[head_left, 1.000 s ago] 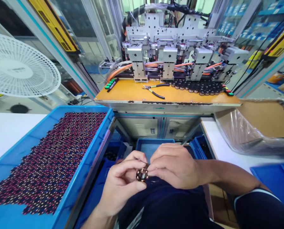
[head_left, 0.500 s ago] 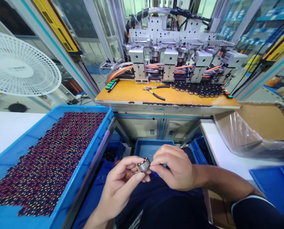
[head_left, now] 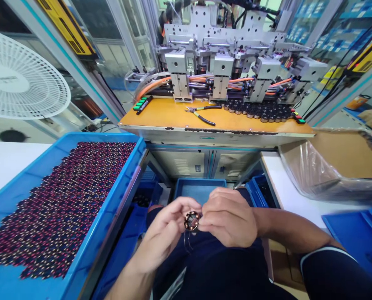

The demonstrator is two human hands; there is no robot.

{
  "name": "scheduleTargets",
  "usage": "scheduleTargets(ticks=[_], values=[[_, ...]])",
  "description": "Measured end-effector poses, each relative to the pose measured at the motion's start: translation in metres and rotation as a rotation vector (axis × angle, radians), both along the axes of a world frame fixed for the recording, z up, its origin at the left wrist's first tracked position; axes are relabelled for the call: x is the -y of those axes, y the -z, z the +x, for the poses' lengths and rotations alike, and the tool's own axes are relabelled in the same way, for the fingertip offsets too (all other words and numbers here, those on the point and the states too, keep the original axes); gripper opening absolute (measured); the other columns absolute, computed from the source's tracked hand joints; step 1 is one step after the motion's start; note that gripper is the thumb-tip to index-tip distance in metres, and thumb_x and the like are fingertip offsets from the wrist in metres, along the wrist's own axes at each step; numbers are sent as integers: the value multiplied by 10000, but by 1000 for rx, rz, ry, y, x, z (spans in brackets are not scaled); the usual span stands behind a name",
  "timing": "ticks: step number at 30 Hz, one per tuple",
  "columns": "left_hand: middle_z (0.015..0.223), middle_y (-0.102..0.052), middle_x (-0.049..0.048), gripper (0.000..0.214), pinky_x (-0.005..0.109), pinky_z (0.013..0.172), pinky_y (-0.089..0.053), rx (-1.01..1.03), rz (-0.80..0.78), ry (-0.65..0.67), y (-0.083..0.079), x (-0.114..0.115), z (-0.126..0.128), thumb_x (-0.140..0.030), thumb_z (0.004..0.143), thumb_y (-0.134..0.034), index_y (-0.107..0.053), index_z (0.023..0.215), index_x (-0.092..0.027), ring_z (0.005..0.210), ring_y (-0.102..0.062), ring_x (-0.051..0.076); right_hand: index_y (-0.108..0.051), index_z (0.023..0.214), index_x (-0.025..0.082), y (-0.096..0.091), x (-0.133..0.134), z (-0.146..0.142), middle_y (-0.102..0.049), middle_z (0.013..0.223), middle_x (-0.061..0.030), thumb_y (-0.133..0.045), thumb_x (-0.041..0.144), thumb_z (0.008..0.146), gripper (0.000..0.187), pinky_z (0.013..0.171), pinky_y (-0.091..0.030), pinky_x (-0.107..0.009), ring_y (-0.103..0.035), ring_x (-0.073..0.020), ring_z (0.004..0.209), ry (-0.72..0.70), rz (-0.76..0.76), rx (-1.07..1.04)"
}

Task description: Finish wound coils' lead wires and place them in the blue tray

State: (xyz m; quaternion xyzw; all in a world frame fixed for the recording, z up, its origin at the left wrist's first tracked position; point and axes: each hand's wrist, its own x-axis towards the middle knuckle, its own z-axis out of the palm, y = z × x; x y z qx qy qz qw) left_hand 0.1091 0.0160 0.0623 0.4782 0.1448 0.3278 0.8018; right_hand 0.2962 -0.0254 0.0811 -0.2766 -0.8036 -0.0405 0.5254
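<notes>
Close handwork before an orange bench. A small dark ring with copper-coloured windings (head_left: 187,225) stands between the two hands, open face toward the viewer, above the dark navy clothing (head_left: 223,271). The bare left hand (head_left: 165,227) is partly closed, its thumb and fingers holding the ring at its left side; two thin, pale wires (head_left: 185,237) hang below. The bare right hand (head_left: 229,218) is curled, fingertips gathered at the ring's right edge; whether they grip the rim, a wire or nothing cannot be told. At left, a large blue plastic tray (head_left: 4,279) bears rows of small dark parts with pink and pale dots (head_left: 76,200). The step in hand appears to be fine fingertip work at the rim; the next move seems to call for a steady left hold, small right-hand adjustments and care with the loose wires
</notes>
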Motion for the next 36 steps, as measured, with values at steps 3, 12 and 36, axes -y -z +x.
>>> scheduleTargets(ticks=[3, 12, 36], values=[[637, -604, 23, 363, 204, 536, -444, -67, -18, 148, 0, -2, 2, -488, 892, -654, -706, 956, -135, 549, -549, 99, -624, 904, 135, 1, -1, 4, -671, 777, -51, -544, 149, 963, 101, 635, -493, -274, -645, -131, 726, 3, 2, 35], [1034, -732, 35, 247, 232, 656, -606, 108, 132, -201, 0, 6, 3, -137, 809, -770, -713, 1019, -255, 721, -729, 127, -609, 893, 136, -4, -2, 2, -659, 767, -46, -527, 173, 988, 131, 643, -510, -246, -619, -117, 685, 167, -77, -6], [1114, -729, -23, 190, 306, 923, -581, 257, 16, -193, 6, 0, 4, -254, 793, -806, -670, 926, -265, 1069, -703, 182, -592, 878, 146, -6, -5, 1, -667, 770, -43, -509, 197, 1013, 166, 663, -510, -240, -621, -114, 699, 149, -120, -1]])
